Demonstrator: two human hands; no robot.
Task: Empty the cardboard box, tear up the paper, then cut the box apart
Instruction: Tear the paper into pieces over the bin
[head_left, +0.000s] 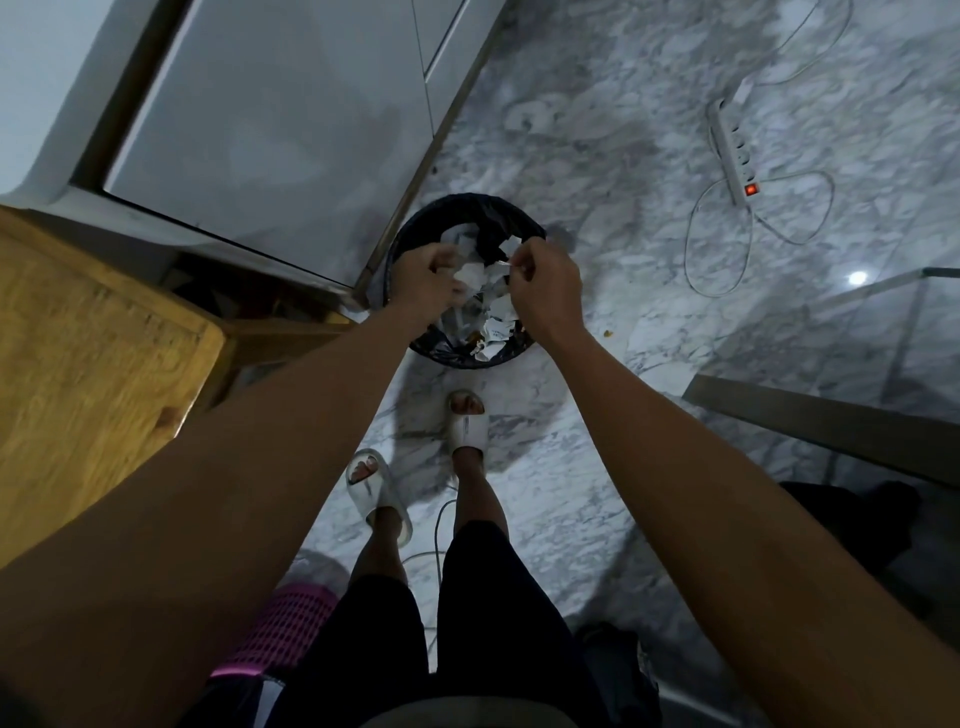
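Left hand (427, 280): fingers bunched on white paper scraps (471, 271), above the bin.
Right hand (545, 283): fingers pinched on a thin paper strip (503, 266).
Bin (415, 236): black-lined, on marble floor (597, 171), torn paper inside.
Tabletop (88, 332): wooden, left.

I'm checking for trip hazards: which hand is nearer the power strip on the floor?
Right. The right hand is above the bin, on the power strip's side; the left hand is further away.
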